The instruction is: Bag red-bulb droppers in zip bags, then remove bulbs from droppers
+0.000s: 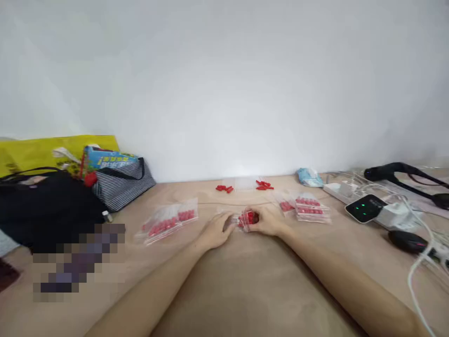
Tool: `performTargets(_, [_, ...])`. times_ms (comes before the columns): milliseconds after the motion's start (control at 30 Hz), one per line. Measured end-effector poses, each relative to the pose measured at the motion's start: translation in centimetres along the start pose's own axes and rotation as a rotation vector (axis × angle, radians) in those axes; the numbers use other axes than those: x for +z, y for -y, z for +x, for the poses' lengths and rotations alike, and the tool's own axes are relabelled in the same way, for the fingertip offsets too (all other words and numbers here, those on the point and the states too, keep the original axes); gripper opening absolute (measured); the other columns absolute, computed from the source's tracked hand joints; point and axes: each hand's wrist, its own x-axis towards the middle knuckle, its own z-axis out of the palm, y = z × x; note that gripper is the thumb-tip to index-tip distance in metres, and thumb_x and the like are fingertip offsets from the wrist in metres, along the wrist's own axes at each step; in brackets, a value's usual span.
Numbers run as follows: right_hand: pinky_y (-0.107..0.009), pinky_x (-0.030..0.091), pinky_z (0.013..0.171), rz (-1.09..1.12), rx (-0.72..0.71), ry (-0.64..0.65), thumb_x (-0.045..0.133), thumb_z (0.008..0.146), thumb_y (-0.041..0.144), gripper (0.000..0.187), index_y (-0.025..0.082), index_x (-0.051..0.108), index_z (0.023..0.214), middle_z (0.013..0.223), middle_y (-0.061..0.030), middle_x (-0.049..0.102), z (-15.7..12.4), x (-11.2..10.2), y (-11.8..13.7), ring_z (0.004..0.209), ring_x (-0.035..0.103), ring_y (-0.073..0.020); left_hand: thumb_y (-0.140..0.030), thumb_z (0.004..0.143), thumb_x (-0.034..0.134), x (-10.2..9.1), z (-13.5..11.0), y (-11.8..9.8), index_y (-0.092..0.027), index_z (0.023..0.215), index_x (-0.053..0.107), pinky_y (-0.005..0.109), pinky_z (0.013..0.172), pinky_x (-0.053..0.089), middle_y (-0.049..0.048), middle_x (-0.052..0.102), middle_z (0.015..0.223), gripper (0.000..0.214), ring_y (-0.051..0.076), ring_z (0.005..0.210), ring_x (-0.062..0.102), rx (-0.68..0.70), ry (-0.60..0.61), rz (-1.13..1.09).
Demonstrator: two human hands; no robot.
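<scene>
Both my hands rest on the tan table, meeting over a small clear plastic bag with red pieces inside. My left hand pinches the bag's left end with curled fingers. My right hand is closed around its right end. Filled clear bags of red pieces lie to the left, and more filled bags lie to the right. Loose red pieces and a second small heap of them lie farther back near the wall.
A black bag, a striped pouch and a yellow bag crowd the left. On the right sit a power strip, a black device with green lights, white cables and a pale blue packet.
</scene>
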Motion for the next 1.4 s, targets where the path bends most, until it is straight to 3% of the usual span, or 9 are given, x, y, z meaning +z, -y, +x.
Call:
performTargets(167, [-0.020, 0.041, 0.053, 0.007, 0.010, -0.026, 0.061, 0.057, 0.017, 0.018, 0.016, 0.055, 0.073, 0.061, 0.0047, 0.055, 0.1, 0.1, -0.3, 0.055, 0.050, -0.0085, -0.031, 0.081, 0.044, 0.0, 0.0, 0.4, -0.016, 0.120, 0.044, 0.034, 0.097, 0.034, 0.0072, 0.051, 0.123, 0.042, 0.020, 0.112, 0.046, 0.010, 0.004, 0.001])
performTargets(300, [-0.022, 0.044, 0.059, 0.002, 0.034, -0.078, 0.059, 0.057, 0.014, 0.027, 0.016, 0.056, 0.084, 0.067, 0.0026, 0.060, 0.1, -0.7, -1.6, 0.061, 0.054, -0.0101, -0.027, 0.079, 0.046, -0.4, 0.0, 1.0, -0.017, 0.119, 0.046, 0.033, 0.095, 0.037, 0.0070, 0.054, 0.120, 0.041, 0.020, 0.109, 0.049, 0.003, 0.000, 0.011])
performTargets(500, [-0.027, 0.046, 0.066, -0.065, 0.033, -0.136, 0.063, 0.060, 0.023, 0.029, 0.017, 0.059, 0.088, 0.079, -0.0015, 0.062, -0.5, -2.0, -2.6, 0.072, 0.057, -0.0139, -0.018, 0.074, 0.048, -1.1, -0.3, 1.5, -0.015, 0.117, 0.049, 0.036, 0.098, 0.034, 0.0097, 0.052, 0.122, 0.043, 0.021, 0.112, 0.047, -0.020, -0.040, 0.046])
performTargets(667, [-0.030, 0.043, 0.073, -0.367, -0.124, -0.189, 0.068, 0.058, 0.032, 0.037, 0.020, 0.061, 0.092, 0.091, -0.0041, 0.059, -1.2, -1.5, -0.8, 0.081, 0.056, -0.0165, -0.013, 0.076, 0.043, -1.0, -0.5, 1.1, -0.019, 0.119, 0.049, 0.036, 0.102, 0.029, 0.0057, 0.046, 0.129, 0.044, 0.019, 0.119, 0.040, 0.115, -0.022, 0.058])
performTargets(767, [-0.028, 0.043, 0.071, -0.464, -0.189, -0.191, 0.066, 0.062, 0.029, 0.025, 0.020, 0.063, 0.084, 0.087, -0.0029, 0.060, -1.4, -1.0, -0.1, 0.078, 0.056, -0.0147, -0.016, 0.080, 0.039, -1.0, -0.4, 1.2, -0.022, 0.120, 0.049, 0.035, 0.101, 0.031, 0.0037, 0.044, 0.131, 0.042, 0.017, 0.120, 0.039, 0.146, 0.050, 0.050])
performTargets(900, [-0.025, 0.042, 0.066, -0.475, -0.188, -0.219, 0.061, 0.064, 0.020, 0.009, 0.019, 0.061, 0.073, 0.079, -0.0006, 0.061, -1.4, -0.8, -0.4, 0.069, 0.055, -0.0120, -0.016, 0.079, 0.040, -1.1, -0.2, 1.4, -0.021, 0.121, 0.048, 0.033, 0.103, 0.029, 0.0033, 0.044, 0.131, 0.043, 0.017, 0.121, 0.039, 0.086, 0.078, 0.070])
performTargets(1100, [-0.026, 0.042, 0.066, -0.480, -0.186, -0.307, 0.057, 0.062, 0.019, 0.007, 0.018, 0.057, 0.069, 0.077, -0.0021, 0.058, -2.0, -0.9, -1.7, 0.072, 0.054, -0.0141, -0.019, 0.080, 0.039, -1.1, -0.1, 1.7, -0.018, 0.120, 0.050, 0.030, 0.102, 0.029, 0.0048, 0.047, 0.128, 0.041, 0.017, 0.119, 0.041, -0.052, 0.018, 0.169])
performTargets(1233, [-0.025, 0.041, 0.064, -0.529, -0.073, -0.441, 0.052, 0.063, 0.018, 0.006, 0.018, 0.055, 0.068, 0.074, -0.0017, 0.053, -2.7, -1.0, -2.8, 0.068, 0.052, -0.0133, -0.027, 0.083, 0.039, -0.9, -0.2, 1.7, -0.018, 0.118, 0.052, 0.032, 0.101, 0.030, 0.0068, 0.048, 0.127, 0.038, 0.019, 0.118, 0.042, -0.095, -0.014, 0.206])
performTargets(1400, [-0.025, 0.039, 0.060, -0.624, 0.056, -0.621, 0.049, 0.065, 0.019, 0.006, 0.017, 0.053, 0.069, 0.072, -0.0016, 0.048, -2.3, -0.9, -3.5, 0.064, 0.049, -0.0134, -0.041, 0.085, 0.036, -0.5, -0.5, 1.2, -0.018, 0.114, 0.054, 0.045, 0.097, 0.030, 0.0110, 0.049, 0.125, 0.042, 0.027, 0.116, 0.041, -0.175, -0.078, 0.276])
